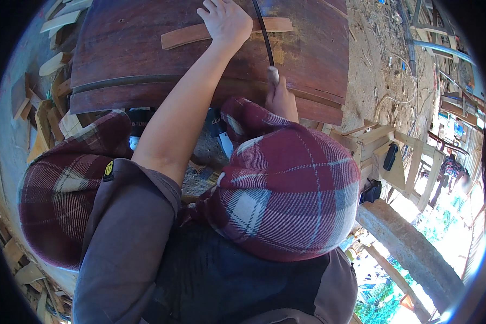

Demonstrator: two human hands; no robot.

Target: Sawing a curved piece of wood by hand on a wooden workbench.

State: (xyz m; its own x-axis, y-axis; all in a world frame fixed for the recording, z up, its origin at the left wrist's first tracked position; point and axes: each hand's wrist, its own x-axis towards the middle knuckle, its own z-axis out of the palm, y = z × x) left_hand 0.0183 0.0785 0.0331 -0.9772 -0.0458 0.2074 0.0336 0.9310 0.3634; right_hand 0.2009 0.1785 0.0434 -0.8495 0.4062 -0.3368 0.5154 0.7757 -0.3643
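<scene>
A slightly curved strip of reddish-brown wood (186, 38) lies across a dark wooden worktop (124, 62). My left hand (229, 24) rests over the middle of this strip, its fingers stretched out and apart near the upper edge of the view. In my right hand (282, 102), closed low at the worktop's near edge, is the pale handle of a long, thin, dark file-like tool (265, 39). Its shaft points away from me and passes over the strip, just right of my left hand. The far end of the tool runs out of view. Whether it touches the wood I cannot tell.
Plaid cloth (302, 189) covers my knees, close to the worktop. Wood offcuts (48, 119) are heaped on the left. To the right stand a wooden frame (380, 137) and a thick concrete-like beam (410, 248). A cable (410, 97) lies on the dirt floor.
</scene>
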